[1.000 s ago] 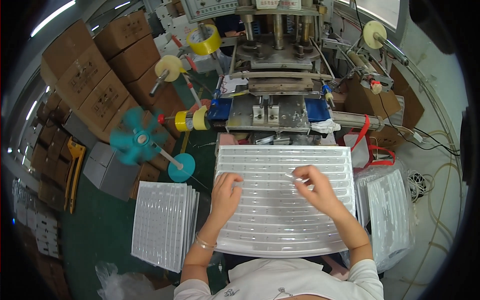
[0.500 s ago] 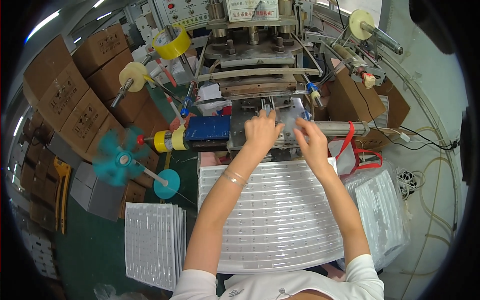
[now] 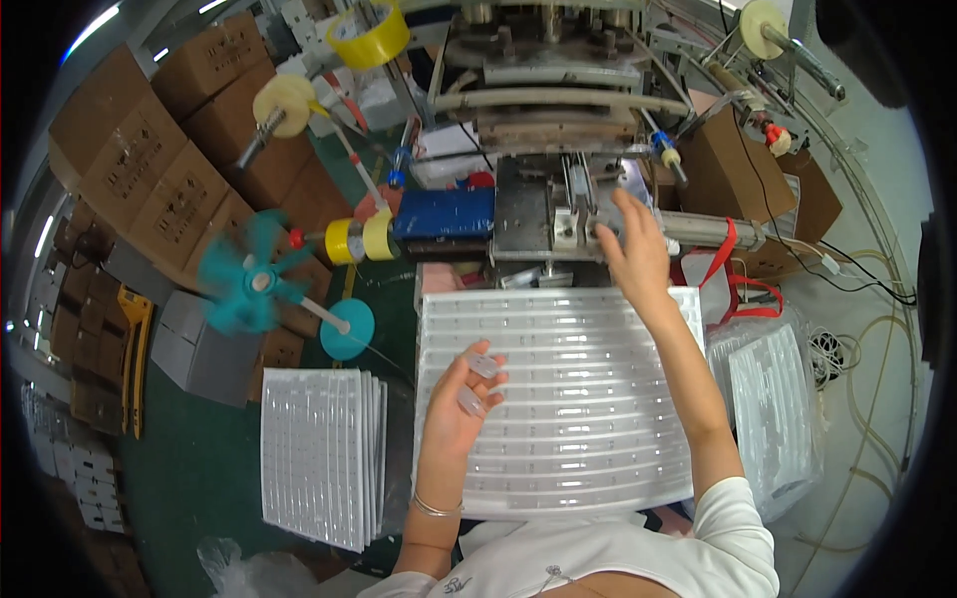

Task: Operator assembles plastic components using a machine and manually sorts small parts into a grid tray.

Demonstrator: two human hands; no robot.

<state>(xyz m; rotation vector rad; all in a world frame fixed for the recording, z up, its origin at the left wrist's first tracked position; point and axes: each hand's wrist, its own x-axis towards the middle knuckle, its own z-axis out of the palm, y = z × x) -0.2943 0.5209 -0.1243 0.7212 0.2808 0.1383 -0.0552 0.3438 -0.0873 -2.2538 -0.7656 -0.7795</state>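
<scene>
My left hand (image 3: 451, 409) is turned palm up over the white ribbed plastic tray (image 3: 568, 419), its fingers curled round small translucent plastic pieces (image 3: 471, 402). One piece shows by the fingertips and another lies against the palm. My right hand (image 3: 640, 249) reaches to the right side of the metal fixture (image 3: 566, 231) on the machine's bed, thumb and fingers apart. No object shows between those fingers. Small clear parts sit in the rows of the tray, too fine to tell apart.
The machine's press head (image 3: 548, 90) stands above the fixture, with a blue block (image 3: 444, 221) to its left. A teal fan (image 3: 254, 281) spins at the left, near stacked trays (image 3: 314, 448) and cardboard boxes (image 3: 150, 179). Bagged trays (image 3: 768, 409) lie at the right.
My left hand has drawn back from the fixture to above the tray, and plastic pieces now show in it. My right hand stays by the fixture. The whole view has shifted.
</scene>
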